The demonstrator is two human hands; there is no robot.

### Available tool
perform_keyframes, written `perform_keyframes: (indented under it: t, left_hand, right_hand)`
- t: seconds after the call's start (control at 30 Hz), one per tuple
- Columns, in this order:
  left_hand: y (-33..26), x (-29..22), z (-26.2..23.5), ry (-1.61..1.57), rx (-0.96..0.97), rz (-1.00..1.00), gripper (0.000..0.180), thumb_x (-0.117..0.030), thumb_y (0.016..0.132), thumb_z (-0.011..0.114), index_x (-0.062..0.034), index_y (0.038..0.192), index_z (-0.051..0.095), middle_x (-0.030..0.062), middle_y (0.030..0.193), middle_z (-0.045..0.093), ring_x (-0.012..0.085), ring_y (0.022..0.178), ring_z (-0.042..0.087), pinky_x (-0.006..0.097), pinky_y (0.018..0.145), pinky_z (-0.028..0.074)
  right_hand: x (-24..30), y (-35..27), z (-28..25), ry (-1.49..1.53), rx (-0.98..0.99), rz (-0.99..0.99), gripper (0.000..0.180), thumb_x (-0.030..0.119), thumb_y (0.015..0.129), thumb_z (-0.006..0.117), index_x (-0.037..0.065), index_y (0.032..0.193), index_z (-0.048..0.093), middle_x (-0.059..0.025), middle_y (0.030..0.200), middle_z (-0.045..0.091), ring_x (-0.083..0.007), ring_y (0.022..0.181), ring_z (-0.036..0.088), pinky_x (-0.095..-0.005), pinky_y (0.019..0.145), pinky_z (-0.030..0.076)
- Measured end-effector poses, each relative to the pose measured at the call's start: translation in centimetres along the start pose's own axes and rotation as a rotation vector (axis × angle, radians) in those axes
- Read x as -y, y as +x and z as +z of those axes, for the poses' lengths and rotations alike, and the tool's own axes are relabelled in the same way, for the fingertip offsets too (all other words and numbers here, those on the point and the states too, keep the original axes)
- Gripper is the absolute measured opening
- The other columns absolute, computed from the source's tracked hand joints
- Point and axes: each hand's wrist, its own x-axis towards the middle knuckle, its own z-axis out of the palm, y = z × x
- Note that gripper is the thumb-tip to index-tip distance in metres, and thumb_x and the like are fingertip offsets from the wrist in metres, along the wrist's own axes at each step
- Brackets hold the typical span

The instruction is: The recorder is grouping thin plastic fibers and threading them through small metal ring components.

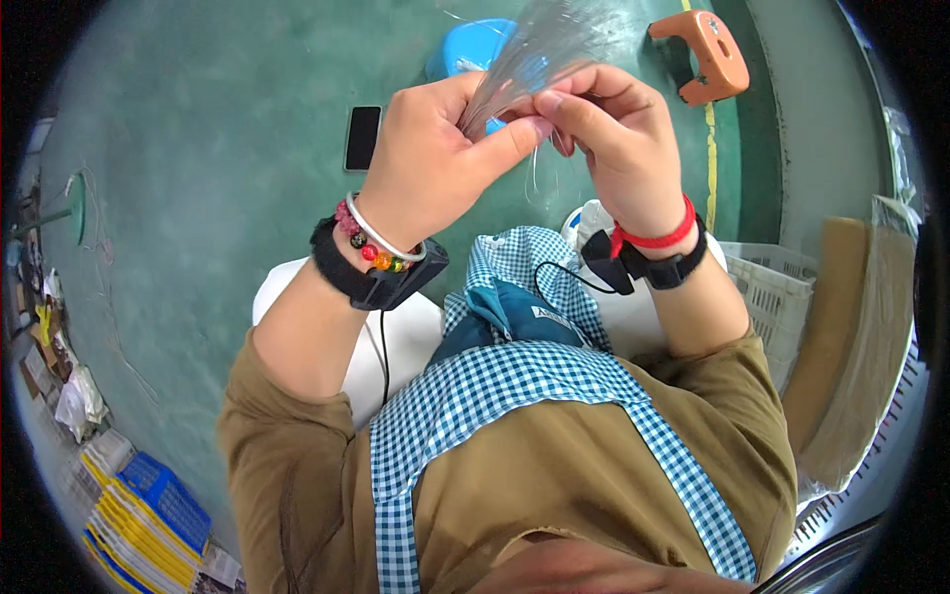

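A fanned bundle of thin, clear-grey strands (554, 49) rises from my hands at the top of the view. My left hand (426, 148) is closed around its lower end, thumb laid across. Close beside that thumb, my right hand (623, 124) pinches at the bundle's edge with thumb and forefinger; exactly how many strands lie in the pinch is too fine to tell. A few loose strands dangle below the fingertips. A small bit of blue shows at the base of the bundle, partly covered by my left thumb.
Beyond my hands stands a blue plastic object (465, 48), partly hidden. A dark-screened phone (363, 139) lies on the green floor. An orange stool (720, 61) is far right. White crates (777, 297) and cardboard (831, 317) line the right; blue crates (163, 495) sit lower left.
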Motion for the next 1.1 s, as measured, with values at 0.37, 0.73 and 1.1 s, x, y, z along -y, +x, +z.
perform_keyframes:
  t: [0.37,0.73,1.1]
  left_hand:
    - [-2.6,-3.6,4.8,-0.483,-0.308,0.206,0.014,-0.014,0.093,0.064,-0.0008,0.099,0.063,0.0056,0.087,0.065,-0.0008,0.052,0.034,0.019,0.043,0.024]
    - [-2.8,-7.7,4.1,-0.564,-0.068,0.345,0.014,-0.012,0.093,0.064,-0.001,0.102,0.063,-0.0002,0.085,0.059,-0.0015,0.051,0.036,0.018,0.044,0.025]
    - [4.2,-2.7,-1.5,-0.644,0.234,-0.147,0.029,-0.025,0.098,0.056,0.0016,0.095,0.066,-0.0006,0.078,0.058,0.0015,0.05,0.032,0.018,0.043,0.023]
  right_hand:
    - [4.3,-2.6,1.1,0.641,0.019,-0.29,0.009,0.014,0.094,0.062,0.005,0.095,0.059,0.0018,0.066,0.051,-0.0085,0.056,0.045,-0.0243,0.055,0.037]
    - [8.1,-4.2,0.5,0.725,0.069,-0.271,0.011,0.016,0.097,0.058,0.006,0.093,0.057,0.003,0.067,0.046,-0.0084,0.057,0.042,-0.0252,0.056,0.036]
    - [4.2,4.3,-0.8,0.678,0.09,-0.199,0.012,0.018,0.099,0.056,0.006,0.097,0.057,0.0032,0.069,0.043,-0.0075,0.059,0.037,-0.0234,0.056,0.032]
